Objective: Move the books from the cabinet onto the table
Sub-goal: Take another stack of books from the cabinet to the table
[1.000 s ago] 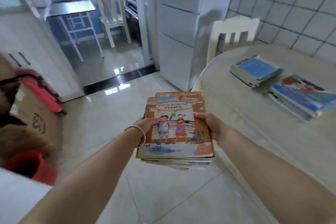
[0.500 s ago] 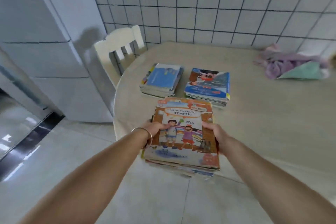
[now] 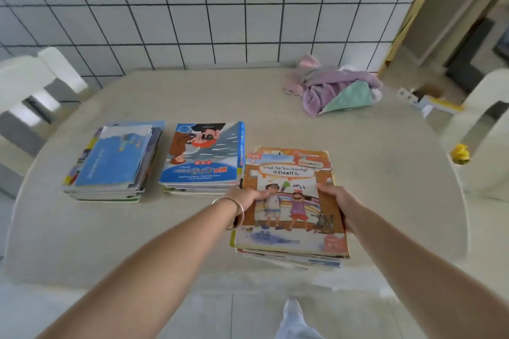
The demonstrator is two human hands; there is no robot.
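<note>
Two stacks of thin picture books already lie flat on the pale beige round tabletop [image 3: 275, 107], and a third is in our hands, so we judge the job well along, though not finished. Furthest left sits the stack topped by a light-blue cover [image 3: 113, 162], its lower books fanned a little out of line. Just beside it, with a narrow strip of bare tabletop between them, is the stack topped by a blue-and-grey cartoon cover [image 3: 202, 157], which lies upside down to us. Next comes our left hand [image 3: 245, 198], a thin bangle on the wrist, thumb curled over the left edge of the stack we carry and the fingers hidden beneath it. That stack, topped by an orange-bordered book showing two children drawing [image 3: 292, 201], sits close to the right edge of the middle stack, its far corner touching or nearly so. We cannot tell whether its underside is resting on the tabletop or hangs just above it. Our right hand [image 3: 337, 201] clamps the opposite edge in the same way, thumb on top, so both hands are closed firmly on the load. What is left here, as we read it, is to set this stack down fully and let go. The cabinet is out of view, so we cannot say whether more books wait there. Further right, a crumpled lilac and mint cloth [image 3: 338, 91] lies well apart from the books.
</note>
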